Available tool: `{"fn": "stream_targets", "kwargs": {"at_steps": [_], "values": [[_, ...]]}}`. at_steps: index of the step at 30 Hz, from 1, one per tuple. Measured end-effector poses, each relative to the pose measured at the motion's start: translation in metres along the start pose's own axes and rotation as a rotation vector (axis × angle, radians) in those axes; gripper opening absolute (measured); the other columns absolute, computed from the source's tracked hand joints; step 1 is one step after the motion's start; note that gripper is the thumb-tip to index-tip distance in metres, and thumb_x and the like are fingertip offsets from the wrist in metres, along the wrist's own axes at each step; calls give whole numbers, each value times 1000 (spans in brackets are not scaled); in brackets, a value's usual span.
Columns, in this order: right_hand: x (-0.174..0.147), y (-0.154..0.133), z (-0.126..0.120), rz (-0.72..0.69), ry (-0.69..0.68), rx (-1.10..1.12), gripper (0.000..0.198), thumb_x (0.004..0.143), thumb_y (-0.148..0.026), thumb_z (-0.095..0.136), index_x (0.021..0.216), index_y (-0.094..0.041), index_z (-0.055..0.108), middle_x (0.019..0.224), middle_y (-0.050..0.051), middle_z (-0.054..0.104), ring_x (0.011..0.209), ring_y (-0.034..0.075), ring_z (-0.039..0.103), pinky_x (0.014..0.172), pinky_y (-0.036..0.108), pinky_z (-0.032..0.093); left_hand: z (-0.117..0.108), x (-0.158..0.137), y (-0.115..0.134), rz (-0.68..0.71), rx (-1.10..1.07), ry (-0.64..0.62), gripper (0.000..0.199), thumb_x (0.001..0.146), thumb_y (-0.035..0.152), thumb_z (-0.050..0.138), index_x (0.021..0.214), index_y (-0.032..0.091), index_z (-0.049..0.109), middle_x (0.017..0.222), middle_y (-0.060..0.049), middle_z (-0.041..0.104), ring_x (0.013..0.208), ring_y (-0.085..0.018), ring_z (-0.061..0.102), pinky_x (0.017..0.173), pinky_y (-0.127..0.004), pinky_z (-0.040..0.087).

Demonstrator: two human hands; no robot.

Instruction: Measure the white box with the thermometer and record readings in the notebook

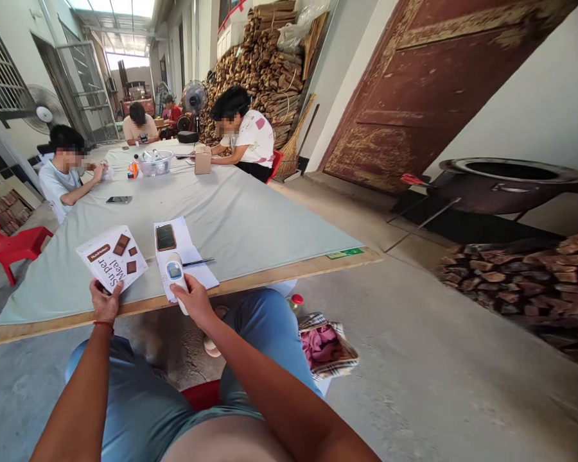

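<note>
My left hand [106,300] grips the lower edge of a white box [106,253] printed "Su-per Meal" with brown chocolate squares. The box is tilted above the near edge of the cloth-covered table [250,224]. In my right hand [196,300] is a white infrared thermometer [176,273] with a small lit screen facing me. Beneath the thermometer lies an open notebook [200,273], partly covered by it. A dark phone [166,237] rests on the notebook's upper page, and a black pen [198,262] lies across the lower one.
Farther along the table are another phone [119,200], a clear plastic basket [155,163] of bottles and a cardboard box [203,160]. Several people sit around it. A checked bag [328,346] with pink cloth stands on the floor by my leg. Firewood [520,282] is stacked at right.
</note>
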State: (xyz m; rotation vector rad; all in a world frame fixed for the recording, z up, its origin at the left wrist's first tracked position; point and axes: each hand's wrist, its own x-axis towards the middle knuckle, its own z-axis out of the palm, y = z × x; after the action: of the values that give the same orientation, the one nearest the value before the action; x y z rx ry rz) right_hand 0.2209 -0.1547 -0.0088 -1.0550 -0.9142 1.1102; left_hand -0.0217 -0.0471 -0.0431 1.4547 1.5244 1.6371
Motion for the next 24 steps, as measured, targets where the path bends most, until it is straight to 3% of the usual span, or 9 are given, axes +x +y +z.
{"fn": "stream_targets", "kwargs": {"at_steps": [4,7,9,11,15,20,22,24], "values": [[5,0,-31,-70,40,-73,44,71,-49,67,102,-20,64,89,2,69,76,19,59,69,29,47,2,4,-3,26,147,29,71,61,43,83,117,18,45,114,-12,59,106,-29,60,97,-49,49],[20,-4,-61,-80,85,-262,44,77,-49,62,108,-18,64,98,4,70,85,21,62,73,30,48,3,5,-3,65,299,58,71,58,39,84,115,18,47,115,-13,55,119,-36,51,107,-56,40],[35,-10,-85,-58,168,-557,41,82,-44,60,112,-17,63,106,8,70,97,24,62,80,31,48,5,3,-3,102,343,116,73,58,37,84,117,17,45,118,-14,51,127,-37,43,112,-56,32],[52,-18,-109,36,276,-932,40,87,-40,60,118,-15,62,116,15,66,107,27,61,85,32,46,7,2,-3,113,338,188,71,59,32,83,115,16,43,118,-13,47,124,-34,43,112,-53,33],[77,-30,-143,161,312,-1366,43,93,-37,56,130,-14,56,126,18,61,115,28,59,90,33,44,8,-2,-3,105,306,254,49,62,25,78,94,20,42,95,-1,41,93,-22,51,98,-47,43],[85,-34,-148,101,267,-1572,41,93,-36,57,126,-11,60,128,21,59,120,33,52,96,39,39,2,-7,-1,136,332,255,36,70,26,71,81,23,36,82,3,35,76,-16,44,91,-43,44],[85,-31,-139,-38,236,-1610,37,95,-30,54,127,-12,61,134,20,55,124,33,46,99,41,36,1,-14,0,161,348,246,34,72,26,69,82,23,37,83,2,37,78,-17,45,90,-42,44],[87,-26,-126,-200,78,-1629,37,97,-21,47,131,-16,60,137,17,54,126,30,44,101,39,34,4,-24,2,197,360,209,29,73,27,68,82,22,41,86,-1,43,85,-20,49,91,-41,44]]}}
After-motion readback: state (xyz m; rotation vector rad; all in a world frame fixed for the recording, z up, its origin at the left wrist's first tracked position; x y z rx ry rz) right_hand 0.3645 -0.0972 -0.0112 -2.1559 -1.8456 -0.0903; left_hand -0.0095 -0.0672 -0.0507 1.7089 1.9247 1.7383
